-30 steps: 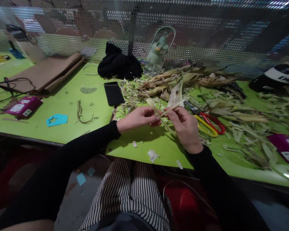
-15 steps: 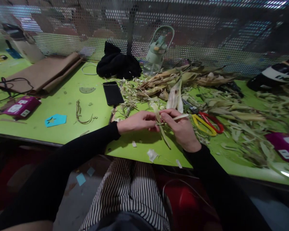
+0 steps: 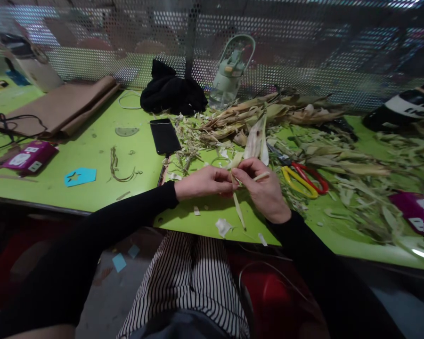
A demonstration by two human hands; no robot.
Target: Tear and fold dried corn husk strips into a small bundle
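"So where is the husk strip (image 3: pixel 239 212) held?"
"Between the left hand (image 3: pixel 209 182) and right hand (image 3: pixel 265 192), pinched by the fingertips of both."
"And what has been changed?"
"Its tail is hung lower than before, above the tabletop (image 3: pixel 183 217)."

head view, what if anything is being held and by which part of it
Pale husk strips, held partway along by the left grip and the right grip; one end sticks out below. The exact pinch points are hidden.
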